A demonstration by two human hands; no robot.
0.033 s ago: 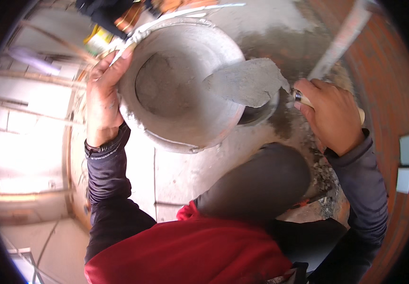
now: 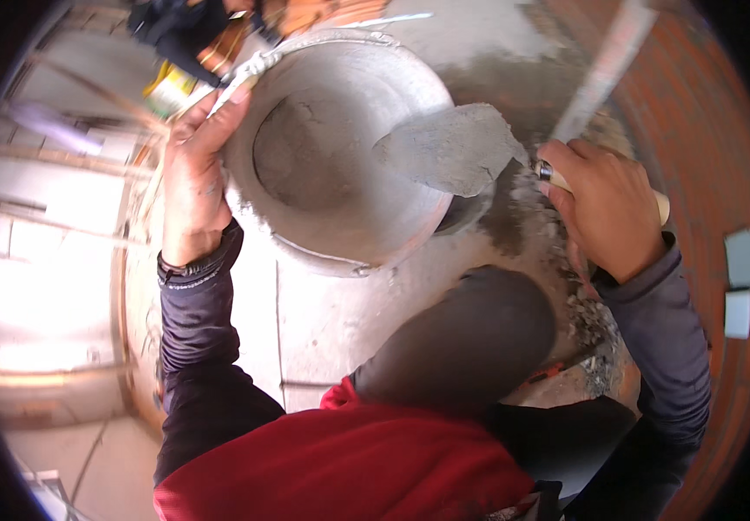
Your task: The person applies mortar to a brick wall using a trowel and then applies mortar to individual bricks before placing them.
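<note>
Pale flr (image 2: 318, 334), damp patch (image 2: 505, 87) nr brickwork (image 2: 705, 156) at R; bright L side prob. a wall (image 2: 53, 278), too washed out to tell. L hand (image 2: 197, 178) grips rim of bucket (image 2: 379, 82) out front, grey mix (image 2: 305, 161) inside; R hand (image 2: 614, 204) grips trowel (image 2: 462, 148) by handle, blade over bucket's R edge.

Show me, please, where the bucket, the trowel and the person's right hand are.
Bucket (image 2: 385, 91): head view, on its inner wall.
Trowel (image 2: 455, 149): head view, on its blade.
Right hand (image 2: 607, 201): head view, on its back.
</note>
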